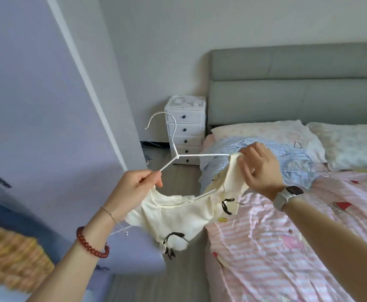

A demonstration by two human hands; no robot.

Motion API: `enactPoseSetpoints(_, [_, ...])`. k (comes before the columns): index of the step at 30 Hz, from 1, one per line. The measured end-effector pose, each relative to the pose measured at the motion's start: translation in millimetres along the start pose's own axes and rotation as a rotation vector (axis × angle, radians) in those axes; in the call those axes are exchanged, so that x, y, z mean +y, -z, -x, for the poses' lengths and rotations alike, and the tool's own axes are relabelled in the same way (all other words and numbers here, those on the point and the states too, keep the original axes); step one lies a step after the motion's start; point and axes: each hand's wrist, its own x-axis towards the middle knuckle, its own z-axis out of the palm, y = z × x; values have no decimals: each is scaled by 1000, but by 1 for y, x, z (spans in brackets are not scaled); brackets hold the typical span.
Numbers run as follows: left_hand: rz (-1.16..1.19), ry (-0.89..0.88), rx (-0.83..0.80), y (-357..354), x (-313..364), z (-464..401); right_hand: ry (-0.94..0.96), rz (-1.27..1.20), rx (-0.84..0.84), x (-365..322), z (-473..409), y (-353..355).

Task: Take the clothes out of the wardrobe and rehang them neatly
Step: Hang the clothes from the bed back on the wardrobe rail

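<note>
Two hands work one garment: my left hand (134, 186) pinches the white hanger (174, 155) arm, my right hand (258, 168) grips the cream top (178, 219) at its shoulder, over the bed's (287, 247) left edge. Seating incomplete; rehanging remains.

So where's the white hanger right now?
In the head view, the white hanger is held up centre-left, in front of the white drawer unit, between the left hand and right hand, with the cream top half on it.
</note>
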Motion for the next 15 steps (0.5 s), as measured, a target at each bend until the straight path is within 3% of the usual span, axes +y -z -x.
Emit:
enactPoseSetpoints(12, [-280, 114, 811, 186, -100, 180, 414, -412, -513, -246, 13, -92])
enactPoseSetpoints(15, [-355, 141, 927, 232, -115, 234, 495, -506, -653, -319, 19, -105])
